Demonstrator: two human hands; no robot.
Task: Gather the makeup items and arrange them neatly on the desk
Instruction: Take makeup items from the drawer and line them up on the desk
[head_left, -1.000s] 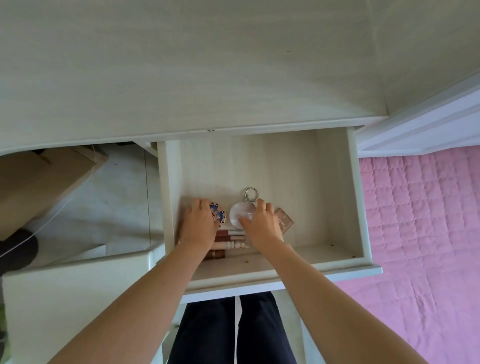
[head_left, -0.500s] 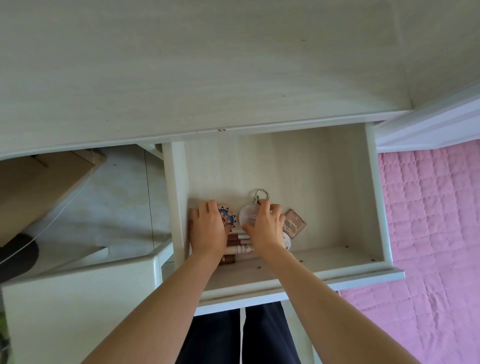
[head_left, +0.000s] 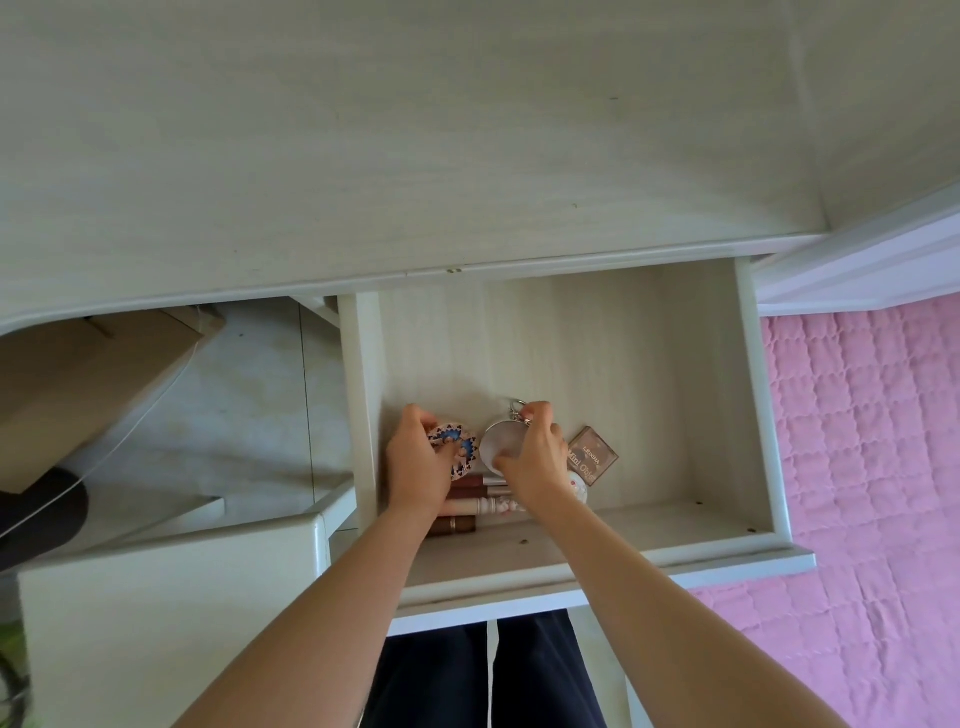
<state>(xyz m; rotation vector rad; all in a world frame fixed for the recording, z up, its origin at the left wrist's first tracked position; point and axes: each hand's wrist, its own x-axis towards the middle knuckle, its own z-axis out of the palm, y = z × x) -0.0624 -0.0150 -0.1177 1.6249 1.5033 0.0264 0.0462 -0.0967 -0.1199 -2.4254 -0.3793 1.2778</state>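
The left hand (head_left: 415, 462) is closed around a round patterned compact (head_left: 460, 451), with the fingers curled over its left edge. The right hand (head_left: 535, 457) grips a round white mirror (head_left: 500, 447): the thumb presses on its lower rim and the fingertips pinch near the metal key ring (head_left: 518, 408) at its top. Both hands are inside the open drawer (head_left: 675, 395), near its front left corner.

Just below the hands lie several lipstick tubes (head_left: 467, 506), side by side, partly hidden by the wrists. To the right of the right hand a small brown box (head_left: 595, 454) lies tilted on the drawer floor, and a small round white case (head_left: 577, 488) is just beside it, partly covered by the wrist.

Above the drawer is the pale wooden desk (head_left: 415, 156). A pink quilt (head_left: 872, 467) is at the right.
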